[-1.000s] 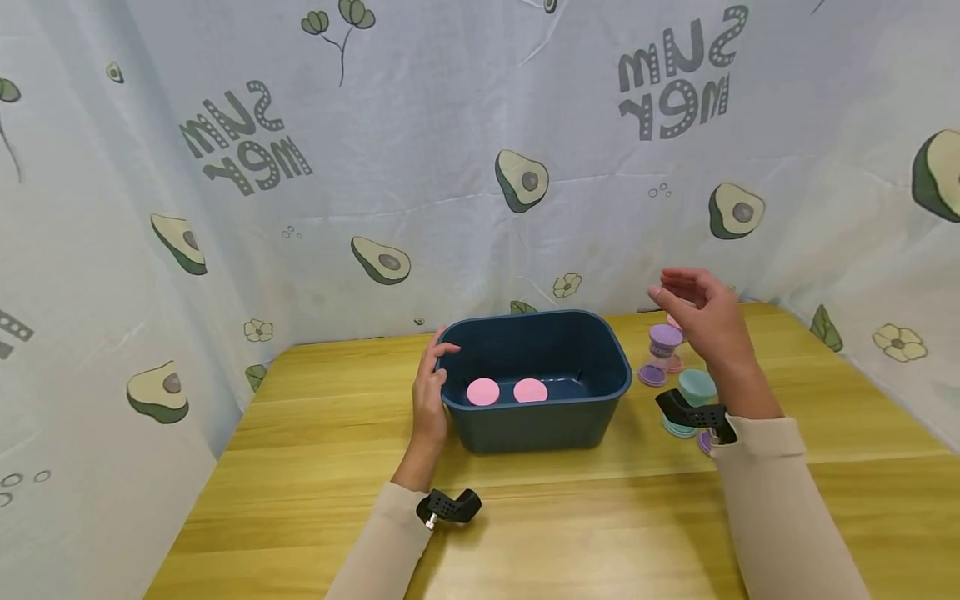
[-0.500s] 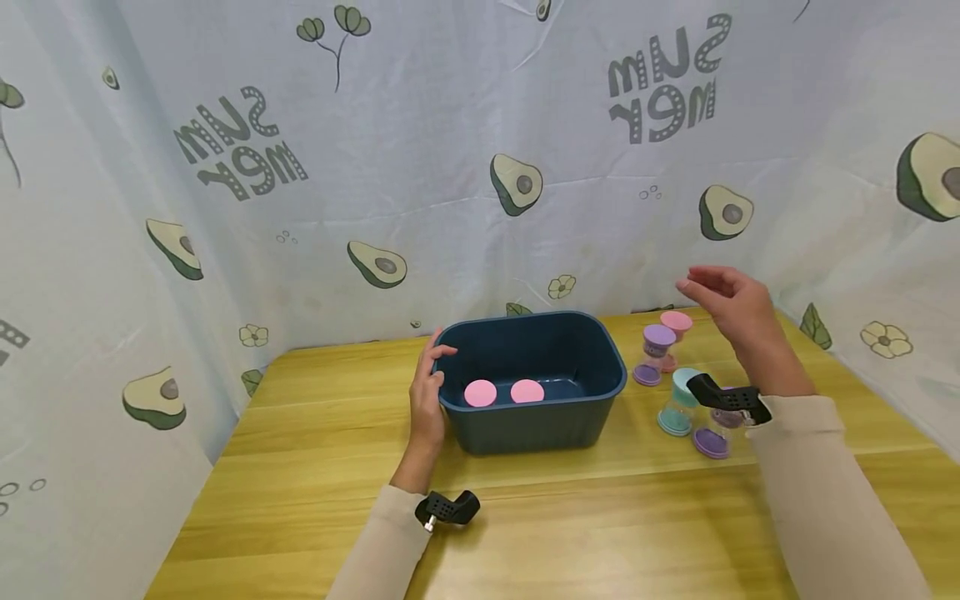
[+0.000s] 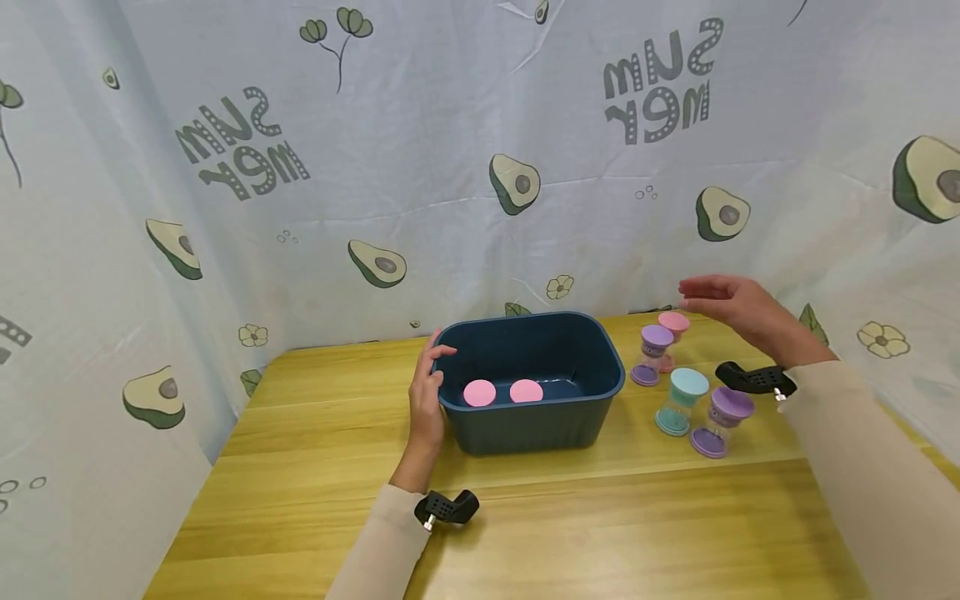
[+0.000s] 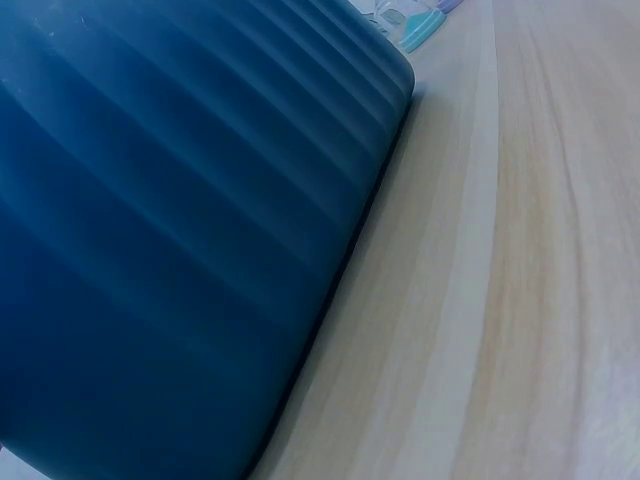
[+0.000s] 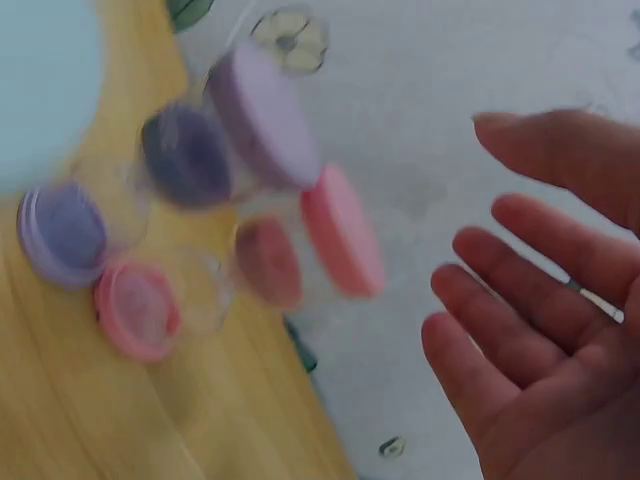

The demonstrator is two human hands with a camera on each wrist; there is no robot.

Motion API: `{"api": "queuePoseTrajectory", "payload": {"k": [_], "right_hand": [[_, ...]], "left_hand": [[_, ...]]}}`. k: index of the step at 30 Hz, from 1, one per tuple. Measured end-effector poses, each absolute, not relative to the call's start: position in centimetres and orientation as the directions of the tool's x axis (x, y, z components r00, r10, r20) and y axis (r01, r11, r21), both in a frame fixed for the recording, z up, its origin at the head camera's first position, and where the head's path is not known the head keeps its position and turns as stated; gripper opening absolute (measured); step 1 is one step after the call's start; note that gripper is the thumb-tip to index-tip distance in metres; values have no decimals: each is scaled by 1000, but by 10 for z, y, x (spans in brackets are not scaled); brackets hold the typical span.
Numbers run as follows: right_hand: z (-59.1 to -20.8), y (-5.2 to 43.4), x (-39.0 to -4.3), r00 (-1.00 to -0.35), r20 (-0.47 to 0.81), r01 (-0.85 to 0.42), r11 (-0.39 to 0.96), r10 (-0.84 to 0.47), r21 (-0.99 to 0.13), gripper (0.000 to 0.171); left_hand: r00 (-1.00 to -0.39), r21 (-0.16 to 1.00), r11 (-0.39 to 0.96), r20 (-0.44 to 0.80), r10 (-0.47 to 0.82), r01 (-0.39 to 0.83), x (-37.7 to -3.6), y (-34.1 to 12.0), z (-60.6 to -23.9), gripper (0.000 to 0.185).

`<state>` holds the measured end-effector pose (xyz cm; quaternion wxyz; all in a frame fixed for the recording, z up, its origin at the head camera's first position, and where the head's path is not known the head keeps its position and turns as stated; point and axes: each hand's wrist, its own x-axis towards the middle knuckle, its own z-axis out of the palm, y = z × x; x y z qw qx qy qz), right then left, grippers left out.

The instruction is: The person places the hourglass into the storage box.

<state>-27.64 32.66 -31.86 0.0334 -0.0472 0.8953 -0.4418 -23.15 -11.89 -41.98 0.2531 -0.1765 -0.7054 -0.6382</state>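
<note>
Left hand (image 3: 426,392) resting against the left end of the bin (image 3: 558,417), fingers curled over its rim, thumb side toward the wall; grip closed on the rim. Bin standing upright on the tabletop (image 3: 300,467), near its middle, dark blue with ribbed walls (image 4: 180,230) filling the left wrist view. Two pink discs (image 3: 480,392) (image 3: 527,390) lying side by side on the bin floor, just apart.

Right hand (image 3: 738,307) raised in the air above the far right of the tabletop, palm down, fingers (image 5: 545,310) stretched out and relaxed; grip released, holding nothing. Below and just left of it, a pink timer (image 3: 672,327) standing at the back, a purple timer (image 3: 651,354) just in front and touching or nearly so. Nearer the front, a teal timer (image 3: 678,401) and a second purple timer (image 3: 718,421), close together, upright, well clear of the bin. Blurred in the right wrist view: pink timer (image 5: 300,265) and purple timer (image 5: 215,150) side by side.

Avocado-print cloth (image 3: 480,167) hanging behind and at both sides.
</note>
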Motion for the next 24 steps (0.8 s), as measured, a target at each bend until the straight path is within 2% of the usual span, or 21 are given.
{"api": "queuePoseTrajectory", "payload": {"k": [7,24], "right_hand": [[-334,343,-292,-968,-80,-83,605,-236,-792,74],[-346,346,-298,-941,-104,-149,667,-323,-730,72]], "left_hand": [[-810,812,131,580,-84,568,-229,-115,-419,41],[-795,796,130,602,-78,591,-229,-116,-419,41]]}}
